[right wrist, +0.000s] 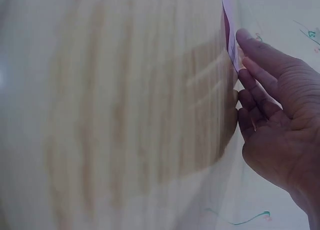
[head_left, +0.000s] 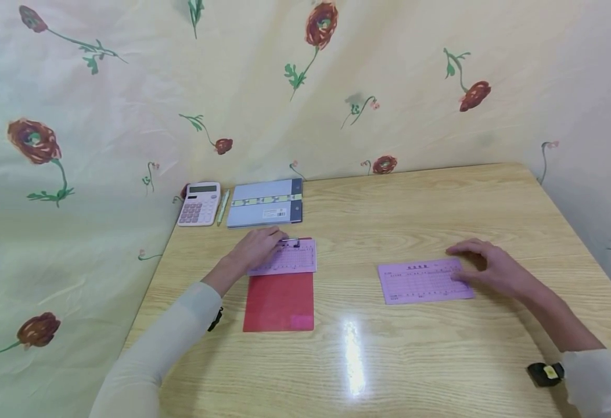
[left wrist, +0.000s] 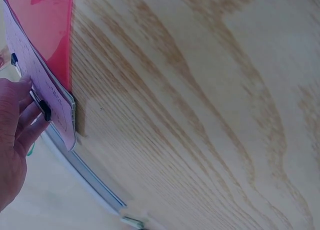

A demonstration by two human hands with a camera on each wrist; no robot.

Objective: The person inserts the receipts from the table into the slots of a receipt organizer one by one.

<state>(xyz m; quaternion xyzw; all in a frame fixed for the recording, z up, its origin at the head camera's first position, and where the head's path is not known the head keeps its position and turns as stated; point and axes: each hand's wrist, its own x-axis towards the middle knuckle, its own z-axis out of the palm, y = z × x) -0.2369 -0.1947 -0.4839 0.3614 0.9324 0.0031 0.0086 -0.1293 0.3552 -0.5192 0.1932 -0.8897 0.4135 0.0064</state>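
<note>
My left hand [head_left: 257,248] grips the top edge of a small pad of pink printed forms [head_left: 292,260]. A metal clip with black ends [left wrist: 45,109] sits on this pad, and in the left wrist view the thumb lies over the pad near it, with fingers behind. Under the pad lies a red folder [head_left: 279,302]. On the right, a single pink printed slip [head_left: 420,283] lies on the table. My right hand [head_left: 493,270] is at that slip's right end, thumb over its edge and fingers spread and loosely bent; firm contact cannot be made out.
A pink calculator [head_left: 199,204], a pen [head_left: 223,207] and a blue-grey notebook [head_left: 261,203] with a patterned band lie along the back left of the wooden table [head_left: 389,360]. Behind the table hangs a flowered cloth [head_left: 263,81].
</note>
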